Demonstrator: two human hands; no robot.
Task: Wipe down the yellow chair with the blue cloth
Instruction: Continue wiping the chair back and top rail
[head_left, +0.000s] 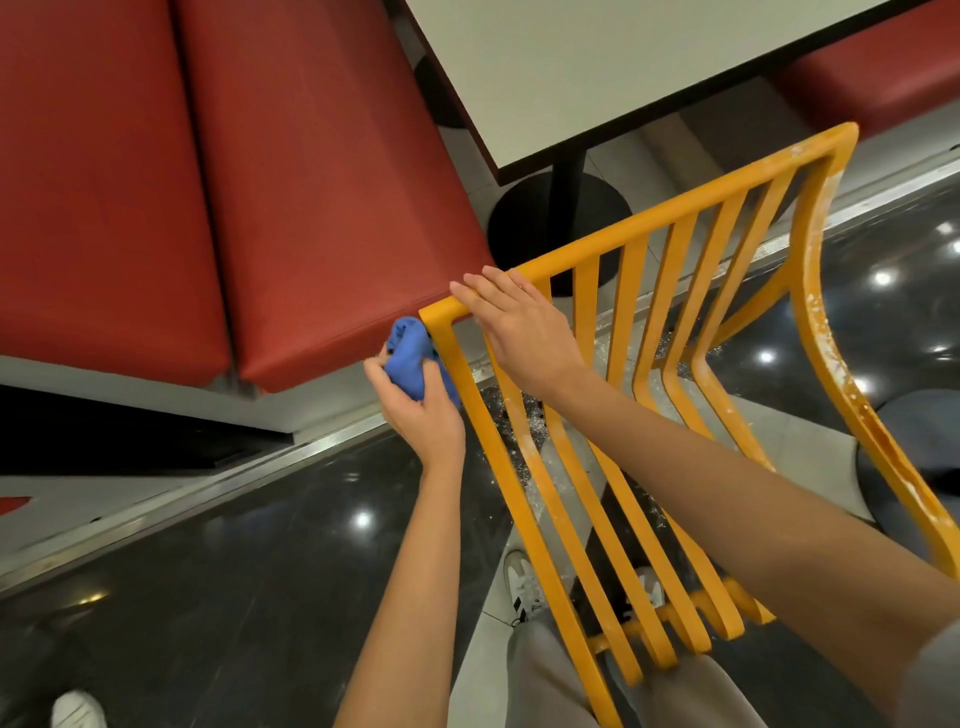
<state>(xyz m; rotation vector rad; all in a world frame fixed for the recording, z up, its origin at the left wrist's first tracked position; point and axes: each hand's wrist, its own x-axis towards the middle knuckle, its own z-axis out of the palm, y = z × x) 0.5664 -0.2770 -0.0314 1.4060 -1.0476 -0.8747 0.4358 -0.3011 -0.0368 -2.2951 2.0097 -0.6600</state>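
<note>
The yellow chair (644, 332) is tipped towards me, its slatted frame filling the centre and right of the head view, with white smears along its right rail. My left hand (415, 400) grips the bunched blue cloth (410, 356) against the outer side of the chair's left rail, just below the top corner. My right hand (514, 327) rests over the top bar near that same corner, fingers laid along it and holding the chair steady.
A red padded bench (234, 182) lies left of the chair. A white table (597, 73) on a black pedestal base (556, 218) stands behind it. White debris (524, 415) speckles the glossy dark floor. My shoes (524, 587) show under the slats.
</note>
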